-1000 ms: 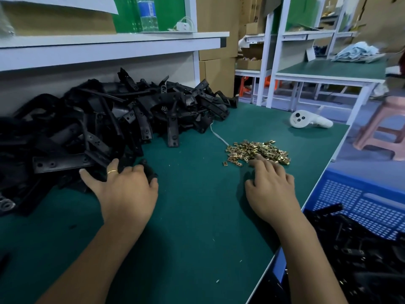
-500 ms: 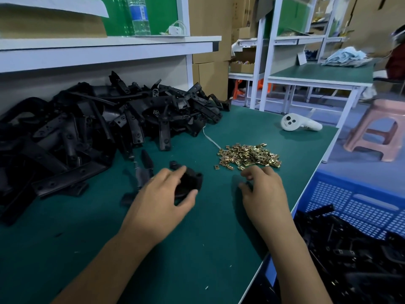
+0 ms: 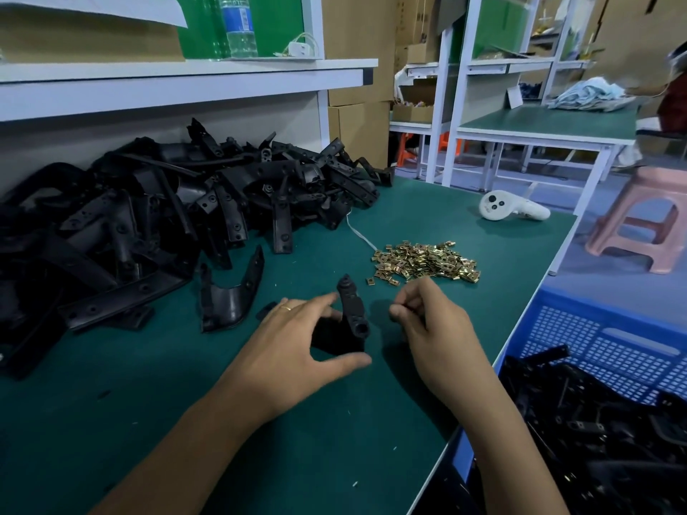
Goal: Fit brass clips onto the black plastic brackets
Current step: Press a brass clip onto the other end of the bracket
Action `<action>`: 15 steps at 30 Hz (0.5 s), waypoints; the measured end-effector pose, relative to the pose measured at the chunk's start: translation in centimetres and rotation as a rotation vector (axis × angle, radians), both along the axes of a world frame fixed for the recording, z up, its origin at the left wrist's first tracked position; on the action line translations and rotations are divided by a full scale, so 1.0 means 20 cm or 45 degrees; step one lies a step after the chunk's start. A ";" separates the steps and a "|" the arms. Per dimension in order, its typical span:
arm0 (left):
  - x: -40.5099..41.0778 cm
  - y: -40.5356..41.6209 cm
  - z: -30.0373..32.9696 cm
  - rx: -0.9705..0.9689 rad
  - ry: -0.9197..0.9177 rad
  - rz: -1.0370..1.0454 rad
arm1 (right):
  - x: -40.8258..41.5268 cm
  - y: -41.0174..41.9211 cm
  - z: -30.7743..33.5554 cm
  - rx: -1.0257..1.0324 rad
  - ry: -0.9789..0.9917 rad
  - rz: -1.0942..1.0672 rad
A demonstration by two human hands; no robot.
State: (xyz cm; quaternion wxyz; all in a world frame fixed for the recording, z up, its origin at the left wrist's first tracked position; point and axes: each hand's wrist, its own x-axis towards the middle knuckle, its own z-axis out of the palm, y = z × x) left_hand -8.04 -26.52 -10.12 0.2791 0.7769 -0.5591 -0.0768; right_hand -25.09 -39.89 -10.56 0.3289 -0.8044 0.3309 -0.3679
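Black plastic bracket [image 3: 351, 321] is held upright over the green bench mat [image 3: 186, 421] by the left hand [image 3: 286, 351], fingers and thumb curled about its lower part. A gold ring [image 3: 286, 308] is worn on that hand. The right hand [image 3: 435, 328] is raised just right of the bracket, fingertips pressed together; whether a clip is pinched cannot be told. Brass clips [image 3: 423, 262] are heaped beyond the bracket, near the right hand. A large pile of brackets [image 3: 167, 217] lies left of the heap, one loose curved piece [image 3: 230, 295] just beside it. A blue crate [image 3: 602, 366] holding black parts stands right of the mat.
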 end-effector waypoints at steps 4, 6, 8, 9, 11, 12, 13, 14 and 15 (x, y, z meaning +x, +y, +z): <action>-0.10 -0.04 0.00 -0.099 -0.104 -0.019 | -0.01 0.02 0.02 0.017 -0.045 0.032; -0.10 -0.05 0.00 -0.095 -0.104 -0.023 | -0.02 0.01 0.03 0.107 -0.100 0.026; -0.08 -0.04 0.00 -0.097 -0.101 -0.004 | -0.04 0.01 0.03 0.216 -0.166 0.058; -0.08 -0.04 0.00 -0.093 -0.121 0.002 | -0.05 0.00 0.03 0.252 -0.185 0.076; -0.08 -0.04 -0.01 -0.082 -0.177 -0.009 | -0.05 0.00 0.02 0.288 -0.196 0.085; -0.08 -0.05 -0.01 -0.082 -0.187 -0.025 | -0.05 0.00 0.02 0.301 -0.205 0.085; -0.08 -0.05 -0.01 -0.091 -0.182 -0.046 | -0.04 0.00 0.02 0.322 -0.237 0.093; -0.08 -0.04 -0.01 -0.105 -0.168 -0.069 | -0.04 0.00 0.01 0.353 -0.300 0.110; -0.09 -0.04 -0.01 -0.119 -0.155 -0.089 | -0.04 -0.01 0.01 0.397 -0.387 0.132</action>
